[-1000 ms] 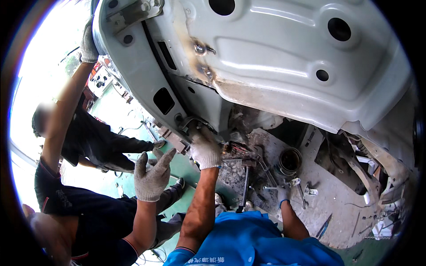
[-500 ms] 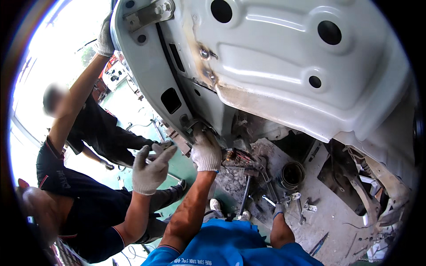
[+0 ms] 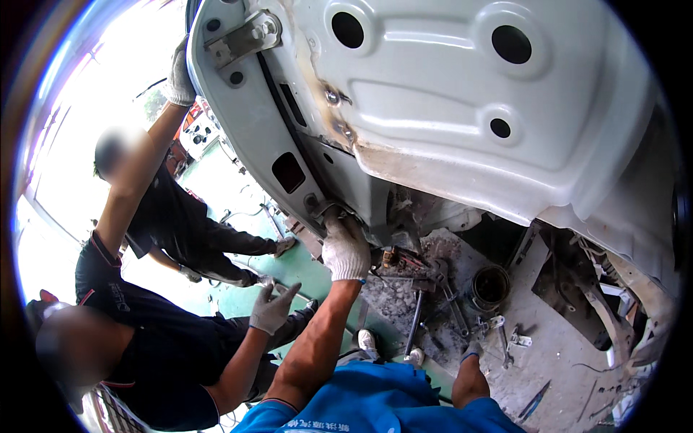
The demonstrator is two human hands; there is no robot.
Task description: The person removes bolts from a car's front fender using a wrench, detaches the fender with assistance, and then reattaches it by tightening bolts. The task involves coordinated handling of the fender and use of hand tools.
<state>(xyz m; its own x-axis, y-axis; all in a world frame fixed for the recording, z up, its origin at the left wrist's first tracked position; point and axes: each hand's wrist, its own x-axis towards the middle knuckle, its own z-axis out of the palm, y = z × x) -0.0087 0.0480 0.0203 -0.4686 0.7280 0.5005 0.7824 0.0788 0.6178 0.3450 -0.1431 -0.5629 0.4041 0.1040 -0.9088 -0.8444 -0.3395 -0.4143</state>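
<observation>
A large pale grey metal body panel [image 3: 440, 101] fills the upper view, with a bolted bracket [image 3: 245, 40], round holes and scorched patches along its left part. My left hand [image 3: 345, 249], in a white knit glove, is raised to the panel's lower left end, fingers curled into a recess by a small fitting; what they grip is partly hidden. Low at the right, my right hand [image 3: 470, 350], in a grey glove, is near loose metal tools [image 3: 498, 332]; its fingers are too small and blurred to read.
A co-worker [image 3: 151, 346] at left grips the panel's edge with one gloved hand [image 3: 180, 76], the other [image 3: 271, 310] lower. Another person [image 3: 173, 224] stands behind. Below lie a stained board [image 3: 527, 368], a bucket [image 3: 489, 287], wrenches and exposed frame parts [image 3: 613, 317].
The co-worker's lower hand has dropped away from beside my left hand. My right hand has moved lower, and the silver tool it held earlier is no longer clearly visible in it.
</observation>
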